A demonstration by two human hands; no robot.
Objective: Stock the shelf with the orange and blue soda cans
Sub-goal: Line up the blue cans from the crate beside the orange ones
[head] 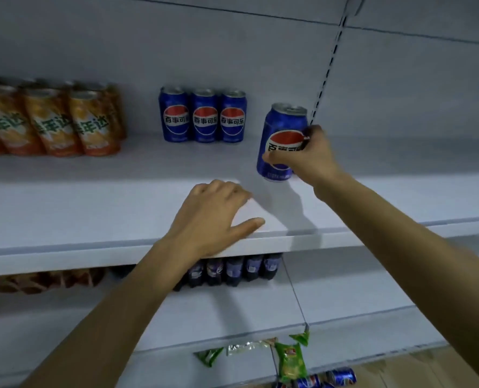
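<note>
My right hand (305, 158) grips a blue soda can (281, 127) just above the white shelf (120, 197), right of a row of three blue cans (203, 116) standing at the shelf's back. The held can is upright, slightly tilted. Several orange soda cans (47, 121) stand grouped at the shelf's left. My left hand (213, 217) rests on the shelf near its front edge, fingers loosely bent and holding nothing.
A lower shelf (232, 312) holds dark blue bottles (232, 270) and orange packs (36, 281). Green snack bags (290, 359) hang below it, and blue cans (330, 379) lie near the floor. A slotted upright (328, 65) runs up the back wall at the right.
</note>
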